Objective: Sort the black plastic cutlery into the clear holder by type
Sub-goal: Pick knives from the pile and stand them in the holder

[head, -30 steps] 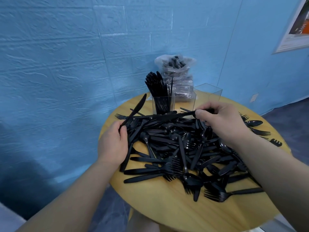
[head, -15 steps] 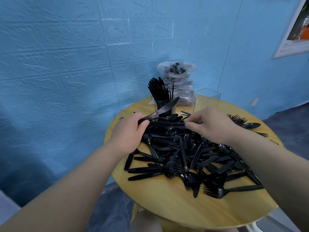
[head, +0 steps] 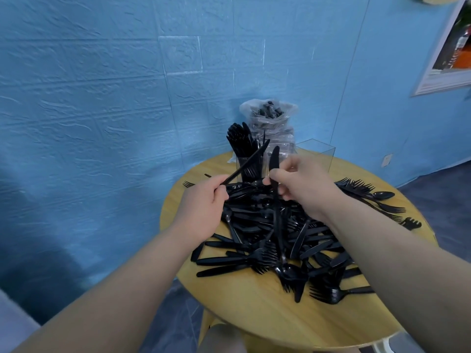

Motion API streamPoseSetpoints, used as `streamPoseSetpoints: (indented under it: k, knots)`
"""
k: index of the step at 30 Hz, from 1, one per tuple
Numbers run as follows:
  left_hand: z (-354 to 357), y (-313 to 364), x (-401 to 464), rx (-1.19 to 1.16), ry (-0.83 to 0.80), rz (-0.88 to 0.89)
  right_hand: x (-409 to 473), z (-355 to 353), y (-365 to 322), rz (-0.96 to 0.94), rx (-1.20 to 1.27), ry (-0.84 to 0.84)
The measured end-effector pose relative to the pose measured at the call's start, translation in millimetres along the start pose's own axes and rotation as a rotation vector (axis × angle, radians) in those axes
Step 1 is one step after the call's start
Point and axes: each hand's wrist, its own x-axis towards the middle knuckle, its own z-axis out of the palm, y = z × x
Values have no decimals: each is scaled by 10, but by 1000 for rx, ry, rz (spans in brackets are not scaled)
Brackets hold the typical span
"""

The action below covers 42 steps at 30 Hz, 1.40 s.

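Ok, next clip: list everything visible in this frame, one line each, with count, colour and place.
Table: one, round, light wood, centre.
Loose cutlery pile: many pieces, black forks, knives and spoons, spread over the table.
Clear holder: one, transparent, far side of table; left compartment full of upright black knives, right one looks empty.
Plastic bag: one, clear, holding black cutlery, behind the holder.
Wall: blue, textured, behind the table.
Framed picture: one, upper right on the wall.
Left hand: holds one black knife.
Right hand: fingers pinch another black knife.
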Motion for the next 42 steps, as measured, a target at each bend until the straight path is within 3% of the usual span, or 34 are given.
streamPoseSetpoints:
  k: [4, 7, 10, 15, 19, 24, 27, 31, 42]
  knots:
    - [90, 46, -71, -127, -97, -26, -13, 169, -72, 94, 369, 18]
    - [132, 44, -93, -173, -155, -42, 6, 263, -89, 121, 508, 41]
    - [117, 24, -96, -193, -206, -38, 37, 308, -71, 122, 508, 95]
    - [3, -42, -99, -158, -183, 41, 71, 334, -28, 112, 388, 34]
    - [-38, -156, -76, 187, -142, 79, 152, 359, 40, 75, 181, 2]
    - [31, -685, 40, 230, 102, -97, 303, 230, 295, -202, -758, 33]
    - [169, -864, 81, 257, 100, -147, 403, 224, 451, -295, -1068, -46]
    - [244, -957, 140, 174, 64, -212, 581, 294, 588, -360, -1224, -65]
    - [262, -982, 141, 177, 40, -165, 760, 539, 676, -406, -1308, -128]
